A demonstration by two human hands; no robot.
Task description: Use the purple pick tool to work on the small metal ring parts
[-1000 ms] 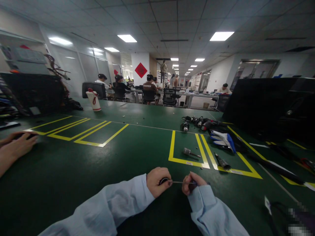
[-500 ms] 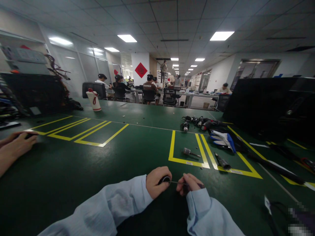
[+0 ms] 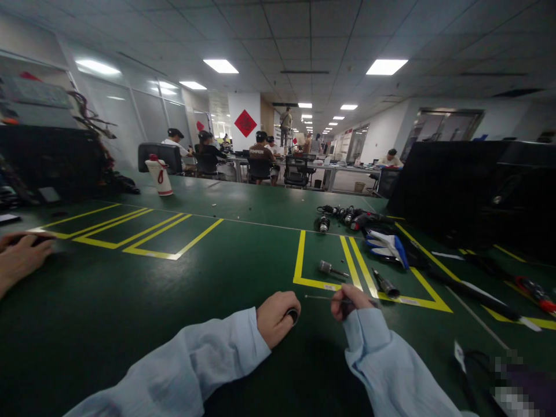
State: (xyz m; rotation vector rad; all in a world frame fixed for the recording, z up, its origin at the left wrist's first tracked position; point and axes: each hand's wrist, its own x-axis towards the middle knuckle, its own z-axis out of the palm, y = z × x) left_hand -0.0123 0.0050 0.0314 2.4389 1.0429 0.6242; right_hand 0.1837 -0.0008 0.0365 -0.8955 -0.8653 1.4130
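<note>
My left hand is closed around a dark, round part whose ring-like end faces right; the rest of it lies hidden in my palm. To the right, my right hand pinches a thin-shafted tool, its slim metal shaft pointing left. A dark end of that tool shows behind my fingers. The shaft's tip is apart from the round part, a little above and right of it. Beyond my right hand lie a metal cylinder with a thin shank and a tapered metal piece.
Yellow tape marks boxes on the green table. Behind are dark tool parts, a blue-and-white glove and a cup. At far left rests another person's hand. Black equipment stands right.
My right hand has moved up and right, drawing the tool's shaft away from the round part. My left hand stays closed on that part. The whole view has shifted slightly.
</note>
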